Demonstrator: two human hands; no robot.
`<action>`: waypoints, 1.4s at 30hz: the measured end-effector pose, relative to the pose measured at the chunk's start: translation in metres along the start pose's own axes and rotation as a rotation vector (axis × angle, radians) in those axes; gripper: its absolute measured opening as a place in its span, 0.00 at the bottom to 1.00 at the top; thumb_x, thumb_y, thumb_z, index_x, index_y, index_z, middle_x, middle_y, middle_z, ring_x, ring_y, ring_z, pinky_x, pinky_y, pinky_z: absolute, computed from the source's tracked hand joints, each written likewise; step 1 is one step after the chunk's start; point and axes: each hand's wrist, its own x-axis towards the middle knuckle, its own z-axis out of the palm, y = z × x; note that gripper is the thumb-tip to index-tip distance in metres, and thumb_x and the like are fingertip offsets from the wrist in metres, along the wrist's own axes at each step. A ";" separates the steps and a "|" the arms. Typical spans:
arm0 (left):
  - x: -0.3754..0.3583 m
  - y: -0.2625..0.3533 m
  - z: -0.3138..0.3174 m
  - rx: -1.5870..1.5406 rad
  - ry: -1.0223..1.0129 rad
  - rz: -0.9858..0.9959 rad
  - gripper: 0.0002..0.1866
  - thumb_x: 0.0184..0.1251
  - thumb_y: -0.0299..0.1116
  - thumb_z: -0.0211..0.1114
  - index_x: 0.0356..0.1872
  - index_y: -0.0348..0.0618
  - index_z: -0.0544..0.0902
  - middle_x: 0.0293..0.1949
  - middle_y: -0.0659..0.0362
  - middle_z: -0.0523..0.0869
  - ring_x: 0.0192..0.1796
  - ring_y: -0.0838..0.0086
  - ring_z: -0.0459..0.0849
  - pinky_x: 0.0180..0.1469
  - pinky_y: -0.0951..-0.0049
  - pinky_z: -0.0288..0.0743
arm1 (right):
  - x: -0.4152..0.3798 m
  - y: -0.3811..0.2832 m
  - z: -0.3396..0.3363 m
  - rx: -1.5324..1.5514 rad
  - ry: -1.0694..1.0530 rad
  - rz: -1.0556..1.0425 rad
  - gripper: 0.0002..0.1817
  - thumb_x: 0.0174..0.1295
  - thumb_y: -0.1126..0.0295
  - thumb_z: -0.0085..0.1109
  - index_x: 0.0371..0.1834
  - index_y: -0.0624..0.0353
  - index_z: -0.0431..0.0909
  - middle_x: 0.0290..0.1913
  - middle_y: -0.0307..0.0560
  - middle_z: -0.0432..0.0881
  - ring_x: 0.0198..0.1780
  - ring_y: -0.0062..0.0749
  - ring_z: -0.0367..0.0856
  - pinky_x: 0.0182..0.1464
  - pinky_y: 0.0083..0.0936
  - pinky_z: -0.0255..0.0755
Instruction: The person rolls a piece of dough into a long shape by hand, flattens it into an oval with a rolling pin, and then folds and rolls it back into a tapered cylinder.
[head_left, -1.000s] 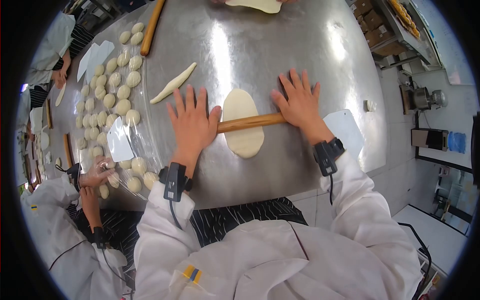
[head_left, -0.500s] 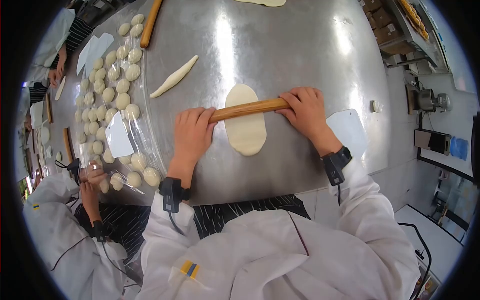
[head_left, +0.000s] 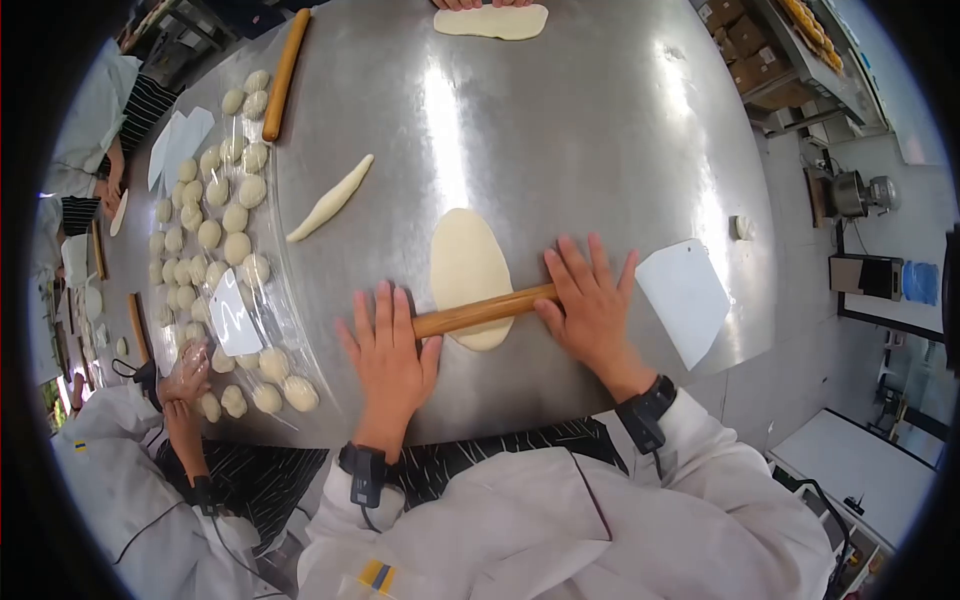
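Observation:
A wooden rolling pin (head_left: 484, 312) lies across the lower part of a flat, oval sheet of dough (head_left: 468, 262) on the steel table. My left hand (head_left: 385, 345) is at the pin's left end, palm down, fingers stretched out and spread. At the opposite end, my right hand (head_left: 590, 310) also has its fingers spread, with its thumb beside the wood. The pin's two ends are hidden under my hands. Up and to the left of the sheet is a thin, tapered strip of dough (head_left: 331, 199).
Many dough balls (head_left: 237, 247) sit under clear plastic on the left, with a white scraper (head_left: 234, 316) on top. Another rolling pin (head_left: 287, 76) lies beyond. A second white scraper (head_left: 686, 300) is at right. Co-workers' hands (head_left: 183, 385) appear at left and at the far edge.
The rolling pin has come toward me, from the upper part of the dough to its lower part. My fingers went from curled round the pin to spread. A person's hands appear at the far dough.

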 end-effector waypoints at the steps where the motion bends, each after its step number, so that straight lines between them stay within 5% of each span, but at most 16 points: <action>1: 0.008 -0.001 0.000 0.021 0.019 0.004 0.33 0.66 0.48 0.56 0.69 0.40 0.70 0.72 0.45 0.65 0.76 0.41 0.53 0.74 0.35 0.31 | 0.010 0.000 0.001 -0.024 0.025 -0.005 0.26 0.63 0.48 0.55 0.59 0.50 0.78 0.68 0.46 0.72 0.74 0.49 0.62 0.70 0.74 0.37; 6: 0.068 -0.009 -0.004 0.099 0.142 0.014 0.30 0.67 0.48 0.58 0.67 0.44 0.73 0.71 0.45 0.67 0.76 0.42 0.54 0.74 0.35 0.34 | 0.067 0.009 0.017 -0.070 0.067 -0.007 0.26 0.66 0.47 0.52 0.58 0.52 0.79 0.68 0.48 0.72 0.73 0.52 0.62 0.68 0.76 0.40; 9: 0.111 -0.020 -0.003 0.104 0.233 -0.002 0.27 0.66 0.49 0.59 0.62 0.45 0.76 0.66 0.46 0.71 0.73 0.45 0.60 0.74 0.37 0.41 | 0.113 0.019 0.027 -0.103 0.124 0.041 0.24 0.67 0.48 0.52 0.56 0.52 0.80 0.65 0.48 0.74 0.71 0.50 0.65 0.67 0.68 0.50; 11: 0.111 -0.026 -0.006 0.108 0.240 -0.030 0.26 0.65 0.50 0.60 0.58 0.45 0.78 0.63 0.47 0.74 0.70 0.47 0.64 0.73 0.38 0.45 | 0.129 0.029 0.028 0.198 -0.050 0.169 0.22 0.67 0.48 0.53 0.54 0.50 0.81 0.60 0.47 0.77 0.65 0.46 0.71 0.63 0.55 0.60; 14: 0.102 -0.032 -0.010 -0.114 0.085 0.073 0.21 0.64 0.47 0.62 0.53 0.45 0.81 0.54 0.53 0.79 0.62 0.55 0.72 0.71 0.43 0.53 | 0.111 0.028 0.006 0.180 -0.123 -0.092 0.19 0.63 0.51 0.59 0.51 0.49 0.82 0.53 0.44 0.80 0.59 0.42 0.74 0.60 0.45 0.63; 16: 0.073 -0.021 -0.007 -0.092 0.211 0.197 0.18 0.63 0.40 0.64 0.53 0.45 0.81 0.50 0.55 0.81 0.55 0.57 0.75 0.65 0.51 0.60 | 0.086 0.030 0.003 0.170 -0.086 -0.134 0.18 0.60 0.53 0.62 0.50 0.49 0.82 0.51 0.43 0.80 0.58 0.41 0.74 0.60 0.44 0.62; 21: 0.054 -0.026 -0.002 -0.175 0.277 0.182 0.19 0.58 0.33 0.69 0.52 0.48 0.82 0.47 0.59 0.80 0.54 0.64 0.76 0.66 0.52 0.60 | 0.042 0.025 0.007 0.132 0.086 -0.147 0.20 0.52 0.58 0.70 0.49 0.48 0.81 0.48 0.39 0.78 0.56 0.37 0.74 0.62 0.41 0.61; 24: 0.024 -0.023 -0.012 -0.167 0.219 0.225 0.21 0.58 0.33 0.68 0.54 0.47 0.80 0.49 0.57 0.80 0.56 0.61 0.75 0.68 0.50 0.58 | 0.002 0.008 -0.009 0.193 0.088 -0.052 0.24 0.51 0.57 0.71 0.52 0.48 0.80 0.51 0.39 0.77 0.58 0.38 0.73 0.66 0.47 0.57; 29: -0.015 -0.007 0.010 -0.093 0.162 0.166 0.28 0.60 0.39 0.66 0.63 0.43 0.75 0.61 0.52 0.76 0.68 0.54 0.68 0.73 0.42 0.48 | -0.036 -0.012 -0.002 0.030 0.001 0.002 0.31 0.58 0.52 0.64 0.64 0.52 0.73 0.68 0.44 0.71 0.72 0.49 0.63 0.69 0.73 0.39; 34: -0.002 -0.002 0.011 -0.012 0.112 0.061 0.35 0.66 0.47 0.59 0.70 0.38 0.67 0.72 0.49 0.67 0.76 0.47 0.56 0.73 0.33 0.36 | 0.004 -0.004 0.003 -0.067 -0.010 -0.001 0.32 0.62 0.48 0.58 0.66 0.54 0.72 0.72 0.46 0.67 0.74 0.51 0.59 0.69 0.75 0.38; 42: 0.053 -0.008 0.002 0.107 0.111 0.017 0.33 0.69 0.52 0.54 0.70 0.43 0.69 0.71 0.48 0.68 0.75 0.46 0.57 0.72 0.32 0.37 | 0.049 -0.001 0.007 -0.152 -0.009 0.044 0.28 0.67 0.46 0.50 0.63 0.50 0.76 0.72 0.49 0.67 0.76 0.51 0.57 0.68 0.76 0.39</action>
